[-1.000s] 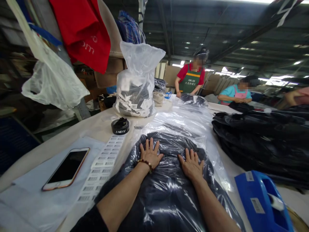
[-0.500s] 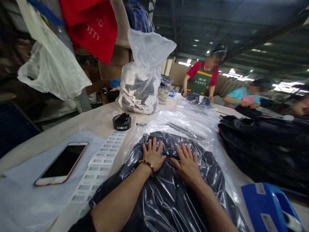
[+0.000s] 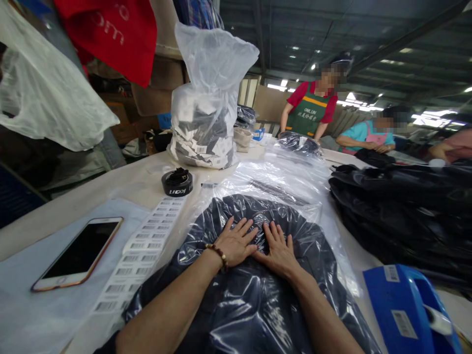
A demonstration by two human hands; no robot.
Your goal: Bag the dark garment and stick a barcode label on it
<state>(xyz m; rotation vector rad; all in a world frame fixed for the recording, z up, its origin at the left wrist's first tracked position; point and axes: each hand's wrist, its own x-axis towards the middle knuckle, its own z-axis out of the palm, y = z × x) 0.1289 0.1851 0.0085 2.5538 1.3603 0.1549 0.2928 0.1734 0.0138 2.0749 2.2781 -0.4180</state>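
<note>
A dark garment in a clear plastic bag [image 3: 254, 300] lies flat in front of me. My left hand [image 3: 236, 242], with a beaded bracelet [image 3: 220, 255] at its wrist, rests palm down on the plastic, fingers spread. Beside it my right hand [image 3: 279, 250] also presses flat on the bag, fingers apart. The two thumbs come together or nearly so near the middle of the garment. Neither hand grasps anything. Beyond the fingertips, loose clear plastic [image 3: 280, 172] stretches over the table.
Left lie a phone [image 3: 79, 253], barcode label sheets [image 3: 142, 246] and a black tape roll [image 3: 177, 183]. Behind stands a stuffed clear sack [image 3: 204, 123]. Right are a blue tape dispenser [image 3: 401, 307] and piled black garments [image 3: 401, 211]. Co-workers, one in a green apron [image 3: 306, 115], are farther back.
Both hands have slid closer together over the bag, the left turning its fingers rightward. The plastic lies smoother near the garment's top. The view has shifted slightly.
</note>
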